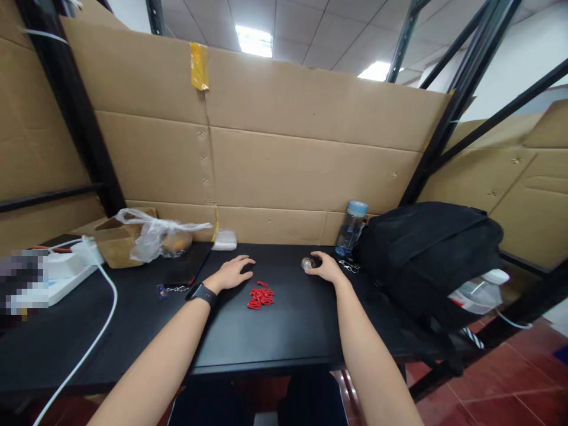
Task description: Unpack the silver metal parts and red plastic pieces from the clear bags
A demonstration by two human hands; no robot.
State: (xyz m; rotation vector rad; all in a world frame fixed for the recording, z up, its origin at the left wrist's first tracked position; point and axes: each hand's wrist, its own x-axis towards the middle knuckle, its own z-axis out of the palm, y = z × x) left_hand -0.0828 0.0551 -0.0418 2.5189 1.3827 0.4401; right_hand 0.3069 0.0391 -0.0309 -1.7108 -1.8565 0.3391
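Observation:
My left hand (pixel 233 272) lies flat on the black table (pixel 275 331) with its fingers stretched out, holding nothing. A black watch sits on that wrist. Just right of it lies a small pile of red plastic links (pixel 260 296). My right hand (pixel 326 266) rests farther right, fingers curled round a small clear ball-shaped object (pixel 306 263) that touches the table. Small metal rings (pixel 350 267) lie beside that hand.
A black backpack (pixel 426 260) fills the table's right end, with a blue-capped bottle (pixel 351 228) behind it. At left are a dark phone (pixel 186 269), a key chain (pixel 171 289), a plastic bag on a cardboard box (pixel 153 236), a white power strip (pixel 66 272) and cable. Cardboard walls stand behind.

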